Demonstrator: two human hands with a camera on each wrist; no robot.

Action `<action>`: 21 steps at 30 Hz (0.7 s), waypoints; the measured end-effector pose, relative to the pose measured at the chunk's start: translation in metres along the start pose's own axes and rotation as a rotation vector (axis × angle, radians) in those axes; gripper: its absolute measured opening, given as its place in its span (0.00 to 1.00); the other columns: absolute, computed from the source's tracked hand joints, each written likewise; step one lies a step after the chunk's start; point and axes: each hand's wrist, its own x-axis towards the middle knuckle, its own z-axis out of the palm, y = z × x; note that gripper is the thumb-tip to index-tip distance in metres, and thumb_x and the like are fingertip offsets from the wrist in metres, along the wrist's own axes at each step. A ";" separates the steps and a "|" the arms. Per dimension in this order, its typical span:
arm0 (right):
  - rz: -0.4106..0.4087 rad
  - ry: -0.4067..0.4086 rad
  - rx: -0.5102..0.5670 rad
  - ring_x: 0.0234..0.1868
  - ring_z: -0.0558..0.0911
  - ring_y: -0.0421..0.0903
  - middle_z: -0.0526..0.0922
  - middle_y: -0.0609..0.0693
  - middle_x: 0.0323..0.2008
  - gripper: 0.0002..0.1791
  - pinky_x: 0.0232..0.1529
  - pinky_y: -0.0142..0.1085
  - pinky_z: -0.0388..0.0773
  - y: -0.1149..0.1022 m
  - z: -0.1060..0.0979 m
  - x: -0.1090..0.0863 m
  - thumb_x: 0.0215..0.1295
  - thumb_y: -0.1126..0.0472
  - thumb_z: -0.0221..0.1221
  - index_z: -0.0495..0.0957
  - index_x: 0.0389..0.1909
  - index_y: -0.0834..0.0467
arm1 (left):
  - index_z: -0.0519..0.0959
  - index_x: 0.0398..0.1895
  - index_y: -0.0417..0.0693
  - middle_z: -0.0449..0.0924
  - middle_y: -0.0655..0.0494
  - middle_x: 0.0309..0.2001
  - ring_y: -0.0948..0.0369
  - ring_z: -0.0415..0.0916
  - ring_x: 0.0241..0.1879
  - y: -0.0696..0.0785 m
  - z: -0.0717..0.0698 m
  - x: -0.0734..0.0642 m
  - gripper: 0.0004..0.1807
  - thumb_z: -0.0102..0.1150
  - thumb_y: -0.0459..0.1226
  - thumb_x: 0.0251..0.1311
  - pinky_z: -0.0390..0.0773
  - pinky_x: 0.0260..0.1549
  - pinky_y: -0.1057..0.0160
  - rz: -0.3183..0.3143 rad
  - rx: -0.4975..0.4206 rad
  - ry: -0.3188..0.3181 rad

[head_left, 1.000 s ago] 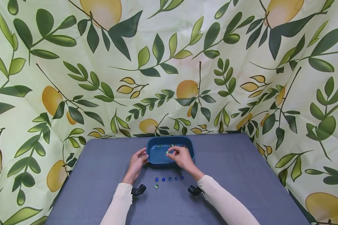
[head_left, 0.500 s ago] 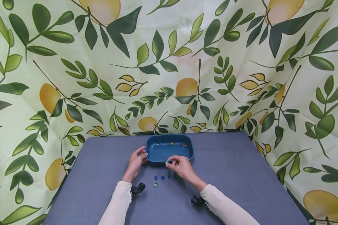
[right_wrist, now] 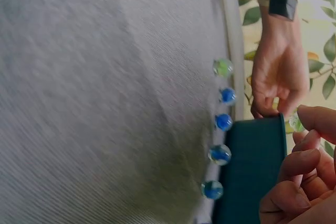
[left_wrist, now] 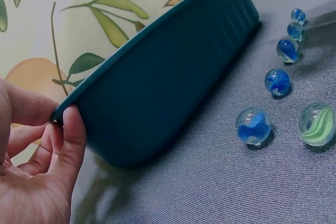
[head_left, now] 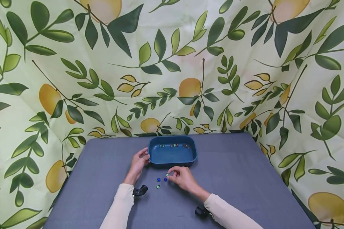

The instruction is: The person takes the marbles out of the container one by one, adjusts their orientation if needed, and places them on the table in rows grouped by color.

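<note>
A dark blue plastic bin stands toward the back of the table. My left hand pinches its left rim between thumb and fingers, as the left wrist view confirms. Between the thumb and index finger of my right hand is a green-swirled glass marble, held above the cloth in front of the bin. Several blue marbles form a row there; the right hand hides part of it in the head view. Nearer me, a green marble lies beside the row's left end.
Inside the bin, several green and reddish marbles sit in small groups along the far side. Grey-blue cloth covers the table. A leaf-and-lemon patterned sheet hangs behind and on both sides.
My right hand has brought the green marble out from over the bin, toward me and slightly left, to the row of blue marbles. The left hand has stayed at the rim.
</note>
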 end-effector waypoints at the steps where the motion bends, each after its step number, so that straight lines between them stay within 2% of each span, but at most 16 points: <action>1: 0.005 -0.006 -0.001 0.17 0.68 0.31 0.74 0.39 0.18 0.05 0.18 0.26 0.65 0.001 0.002 -0.001 0.58 0.57 0.69 0.85 0.34 0.49 | 0.69 0.66 0.36 0.69 0.47 0.48 0.64 0.72 0.34 0.000 0.000 0.000 0.25 0.53 0.27 0.65 0.78 0.32 0.69 0.001 0.000 0.001; 7: 0.019 -0.028 -0.007 0.17 0.68 0.29 0.73 0.37 0.18 0.07 0.19 0.24 0.65 0.005 0.011 -0.007 0.56 0.57 0.70 0.85 0.34 0.53 | 0.69 0.66 0.35 0.69 0.47 0.48 0.63 0.73 0.34 0.000 0.000 0.000 0.25 0.53 0.27 0.65 0.79 0.33 0.68 0.011 0.013 0.003; 14: -0.010 -0.034 -0.012 0.16 0.67 0.29 0.73 0.39 0.16 0.06 0.19 0.24 0.64 0.010 0.017 -0.009 0.54 0.58 0.71 0.84 0.31 0.53 | 0.70 0.67 0.38 0.68 0.49 0.48 0.63 0.72 0.36 0.001 0.001 0.001 0.26 0.53 0.27 0.64 0.78 0.32 0.70 -0.014 0.008 0.010; 21: 0.032 -0.075 0.007 0.17 0.68 0.29 0.73 0.39 0.16 0.05 0.19 0.24 0.64 0.011 0.020 -0.012 0.54 0.60 0.71 0.84 0.31 0.54 | 0.70 0.66 0.37 0.69 0.47 0.48 0.63 0.72 0.34 0.001 0.001 0.000 0.26 0.53 0.26 0.64 0.78 0.32 0.69 -0.014 0.000 0.007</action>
